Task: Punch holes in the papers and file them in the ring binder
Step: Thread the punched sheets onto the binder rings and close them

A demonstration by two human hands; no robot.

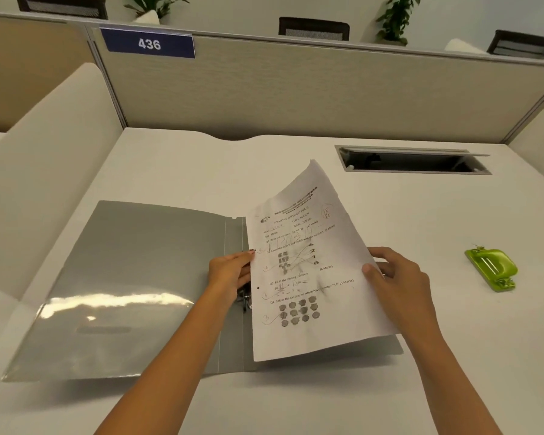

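Grey plastic, stiff and glossy, the open ring binder (145,287) lies flat on the white desk (453,356), its spine running from six to twelve o'clock. Over its right cover hangs the white printed worksheet (299,268): probably light, limp and easily creased, best held at both side edges. Its long axis tilts toward one o'clock, heading farthest away. The right hand (396,277) pinches its right edge; the left hand (233,271) curls round its left edge above the metal rings (246,301). At three o'clock, well apart, sits the small green hole punch (492,270).
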